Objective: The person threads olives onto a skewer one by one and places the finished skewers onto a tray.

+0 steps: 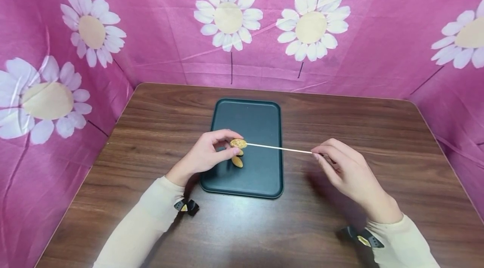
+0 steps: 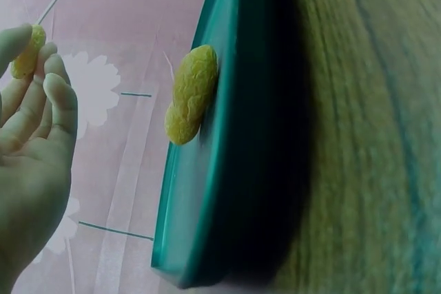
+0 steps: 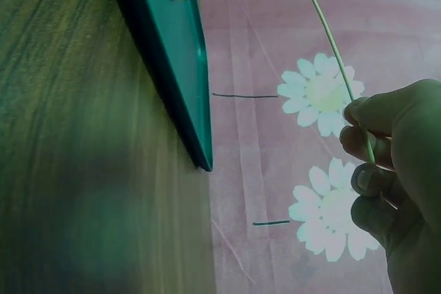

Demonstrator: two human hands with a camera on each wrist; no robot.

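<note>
L hand (image 1: pixel 206 151) pinches yellow piece (image 1: pixel 238 143), prob. light, firm; R hand (image 1: pixel 351 175) pinches thin stick (image 1: pixel 280 148) at 3 o'clock end, prob. brittle; hold nr piece.

The person's left arm (image 1: pixel 143 222) slants in from the lower left, its pale sleeve ending at the wrist (image 1: pixel 177 176). The left hand (image 1: pixel 208 150) pinches, thumb (image 1: pixel 226 156) below and index finger (image 1: pixel 224 133) arched above; the left wrist view shows an outer finger (image 2: pixel 63 111) bent toward the palm. The right arm (image 1: pixel 404 243), in the same pale sleeve, slants in from the lower right. The right hand (image 1: pixel 349 175) also pinches between fingertips and thumb, its fingers (image 3: pixel 372 217) bent inward. The hands stand well apart, fingertips pointing toward each other.
</note>
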